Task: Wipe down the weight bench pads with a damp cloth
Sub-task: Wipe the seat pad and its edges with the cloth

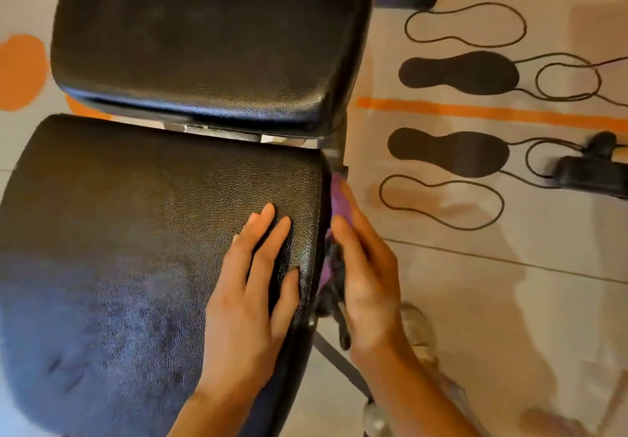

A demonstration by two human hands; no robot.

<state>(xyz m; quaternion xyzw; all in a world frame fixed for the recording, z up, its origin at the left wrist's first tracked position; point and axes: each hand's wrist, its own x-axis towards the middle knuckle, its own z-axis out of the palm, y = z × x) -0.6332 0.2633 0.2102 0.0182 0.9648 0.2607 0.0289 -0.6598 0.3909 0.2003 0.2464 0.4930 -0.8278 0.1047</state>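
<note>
A black textured seat pad (142, 232) fills the lower left, with a second black pad (204, 42) above it across a narrow gap. My left hand (251, 297) lies flat on the seat pad near its right edge, fingers spread and holding nothing. My right hand (363, 276) presses a purple cloth (338, 198) against the seat pad's right side edge. Most of the cloth is hidden between my palm and the pad.
The bench's metal frame (339, 358) runs under the seat's right side. The floor (509, 300) at right carries black footprint markings (458, 72), an orange stripe (492, 111) and an orange patch (20, 69) at far left. A dark piece of equipment (591, 173) lies at the right edge.
</note>
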